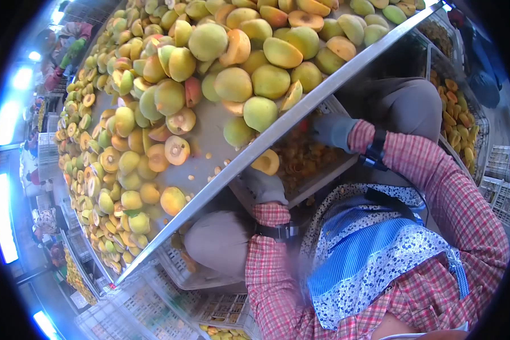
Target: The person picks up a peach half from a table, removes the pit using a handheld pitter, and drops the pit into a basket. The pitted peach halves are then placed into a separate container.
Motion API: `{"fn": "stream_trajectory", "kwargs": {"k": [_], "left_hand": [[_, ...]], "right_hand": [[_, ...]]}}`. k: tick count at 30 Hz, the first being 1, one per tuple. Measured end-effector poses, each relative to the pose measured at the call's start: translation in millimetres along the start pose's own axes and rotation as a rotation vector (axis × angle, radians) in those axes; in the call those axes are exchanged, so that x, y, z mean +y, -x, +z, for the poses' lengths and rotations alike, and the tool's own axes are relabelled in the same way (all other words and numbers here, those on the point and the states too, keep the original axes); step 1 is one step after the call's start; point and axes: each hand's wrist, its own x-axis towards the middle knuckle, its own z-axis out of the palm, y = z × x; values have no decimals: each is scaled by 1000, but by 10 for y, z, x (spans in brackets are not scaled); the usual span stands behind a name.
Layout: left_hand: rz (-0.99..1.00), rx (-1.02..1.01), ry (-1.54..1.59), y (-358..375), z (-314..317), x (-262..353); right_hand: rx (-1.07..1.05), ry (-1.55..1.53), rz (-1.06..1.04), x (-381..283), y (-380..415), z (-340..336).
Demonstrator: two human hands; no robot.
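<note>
My left hand (263,186), in a pale glove, is below the table's metal edge with its fingers closed on a halved yellow peach (266,162), cut face up. My right hand (333,131), gloved too, hangs over the far side of a crate (335,171) between my knees. Its fingers are blurred and dark, and a small red spot shows beside them; I cannot make out what it holds. Brownish pits or scraps (300,161) lie in the crate. Whole and halved peaches (232,85) are heaped on the table above both hands.
The metal table edge (221,182) runs diagonally in front of me. Crates of cut fruit (456,116) stand at the right. White plastic crates (141,300) are at the lower left. Other people (68,48) are along the far left.
</note>
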Motion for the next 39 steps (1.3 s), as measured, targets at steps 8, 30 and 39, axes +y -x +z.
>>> {"fn": "stream_trajectory", "kwargs": {"k": [8, 30, 39], "left_hand": [[185, 144, 460, 221, -926, 44], [-309, -393, -383, -919, -1667, -1089], [-285, -321, 1671, 73, -1259, 200]], "right_hand": [[-132, -215, 2, -339, 302, -208], [-212, -263, -115, -602, 431, -414], [-268, -378, 25, -694, 506, -532]]}}
